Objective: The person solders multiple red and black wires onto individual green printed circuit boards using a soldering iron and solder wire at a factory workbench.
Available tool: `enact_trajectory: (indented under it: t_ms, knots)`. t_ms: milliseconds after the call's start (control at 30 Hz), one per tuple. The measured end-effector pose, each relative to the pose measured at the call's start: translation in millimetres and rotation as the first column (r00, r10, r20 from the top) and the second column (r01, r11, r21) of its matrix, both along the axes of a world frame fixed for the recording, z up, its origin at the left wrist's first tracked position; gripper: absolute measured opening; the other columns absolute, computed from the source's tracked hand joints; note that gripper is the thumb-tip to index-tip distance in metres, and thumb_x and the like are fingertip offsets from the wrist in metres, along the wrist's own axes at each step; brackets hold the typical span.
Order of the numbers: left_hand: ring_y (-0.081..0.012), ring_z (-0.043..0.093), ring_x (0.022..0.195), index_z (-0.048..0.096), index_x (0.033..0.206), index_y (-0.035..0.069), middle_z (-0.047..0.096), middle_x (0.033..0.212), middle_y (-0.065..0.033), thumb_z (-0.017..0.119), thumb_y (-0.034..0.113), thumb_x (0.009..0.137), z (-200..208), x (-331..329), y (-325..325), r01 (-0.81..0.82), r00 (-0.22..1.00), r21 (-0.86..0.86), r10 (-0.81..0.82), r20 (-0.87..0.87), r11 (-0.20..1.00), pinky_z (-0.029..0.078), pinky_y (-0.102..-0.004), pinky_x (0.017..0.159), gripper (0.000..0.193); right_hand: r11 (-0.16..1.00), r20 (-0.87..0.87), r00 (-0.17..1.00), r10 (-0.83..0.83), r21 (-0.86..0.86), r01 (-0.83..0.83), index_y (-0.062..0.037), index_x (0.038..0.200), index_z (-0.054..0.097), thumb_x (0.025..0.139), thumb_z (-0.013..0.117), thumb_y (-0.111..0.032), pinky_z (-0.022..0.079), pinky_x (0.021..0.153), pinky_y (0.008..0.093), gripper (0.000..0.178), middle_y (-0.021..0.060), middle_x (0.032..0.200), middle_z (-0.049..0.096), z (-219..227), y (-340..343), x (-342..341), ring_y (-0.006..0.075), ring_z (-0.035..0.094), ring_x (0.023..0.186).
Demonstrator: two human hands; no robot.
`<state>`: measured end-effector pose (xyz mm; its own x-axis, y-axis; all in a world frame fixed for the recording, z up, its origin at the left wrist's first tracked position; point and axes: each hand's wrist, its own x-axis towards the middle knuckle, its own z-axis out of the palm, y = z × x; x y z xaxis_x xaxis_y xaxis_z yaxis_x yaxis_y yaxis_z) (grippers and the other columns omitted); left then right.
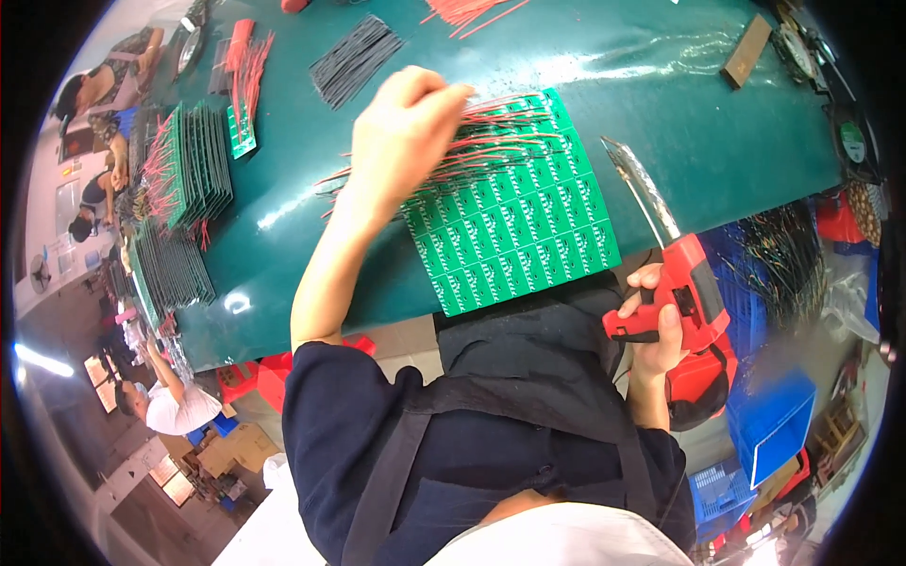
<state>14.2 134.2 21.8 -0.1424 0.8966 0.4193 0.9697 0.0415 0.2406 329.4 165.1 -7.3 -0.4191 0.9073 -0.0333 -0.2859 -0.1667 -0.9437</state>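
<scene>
On the glossy green desk (746, 156), we are seeing a flat green circuit-board panel (519, 241), probably stiff, best held by its edges; our right grip (659, 325) is clasping a red plastic gun-shaped tool (694, 283); our left grip (406, 127), its hold untellable, is partly covering thin, likely bendy red wires (500, 151).

Green table (727, 156), circuit-board panel (517, 247), black wires (357, 60)

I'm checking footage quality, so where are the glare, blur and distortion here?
In the head view, glare streaks the green table, the left hand looks nearly washed out, a smudgy blur sits near the blue bin, and black fisheye borders curve at both sides.
</scene>
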Motion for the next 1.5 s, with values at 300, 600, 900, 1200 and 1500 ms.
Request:
enact_trajectory:
  t_ms: [300,600,900,1200,1500]
  knots:
    - [-0.0233,0.058,0.08,0.067,0.098,0.014,0.057,0.085,-0.0047,0.065,0.019,0.079,-20,-83,-1,-0.335,0.939,-0.121,0.319,-0.13,0.934,0.049,-0.0341,0.068,0.021,1.0,-0.04,0.999,-0.005,0.026,0.006,0.0121,0.107,0.047,0.085,0.049,-0.024,0.05,0.053,0.0233,0.042,0.0195,0.095,0.053,2,4,1,0.0207,0.057,0.078]
    - [-0.028,0.058,0.094,0.063,0.098,0.01,0.059,0.095,-0.0099,0.064,0.029,0.079,-28,-53,110,-0.051,0.978,-0.034,0.043,-0.205,0.998,0.05,-0.0387,0.076,0.027,0.997,-0.015,0.999,-0.047,0.067,0.048,0.0113,0.104,0.048,0.084,0.048,-0.026,0.048,0.051,0.0238,0.042,0.0192,0.091,0.053,8,2,0,0.0186,0.056,0.067]
    - [-0.0273,0.065,0.079,0.065,0.082,0.011,0.065,0.085,-0.0102,0.053,0.029,0.083,-26,-31,159,-0.201,0.9,0.047,0.204,-0.386,0.978,0.051,-0.0406,0.065,0.022,0.99,-0.017,0.994,-0.107,0.088,0.108,0.0116,0.107,0.047,0.084,0.048,-0.025,0.049,0.049,0.0241,0.043,0.019,0.091,0.053,10,-1,5,0.0197,0.056,0.067]
    - [-0.0314,0.064,0.078,0.059,0.087,0.005,0.061,0.084,-0.0169,0.045,0.014,0.084,-22,-70,151,-0.179,0.952,-0.184,0.123,-0.279,0.967,0.051,-0.0439,0.067,0.017,0.995,-0.034,0.999,-0.029,0.094,0.033,0.0119,0.108,0.046,0.084,0.048,-0.024,0.048,0.049,0.0235,0.043,0.0193,0.092,0.053,9,-3,4,0.0192,0.056,0.067]
    - [-0.0307,0.062,0.08,0.06,0.076,0.005,0.06,0.081,-0.012,0.059,0.016,0.078,84,-54,76,-0.267,0.886,-0.835,-0.218,-0.409,0.481,0.05,-0.0408,0.066,0.011,0.998,-0.01,1.0,-0.013,0.057,0.014,0.0116,0.105,0.048,0.083,0.05,-0.025,0.047,0.05,0.0238,0.043,0.0199,0.092,0.054,6,-1,-1,0.0178,0.055,0.059]
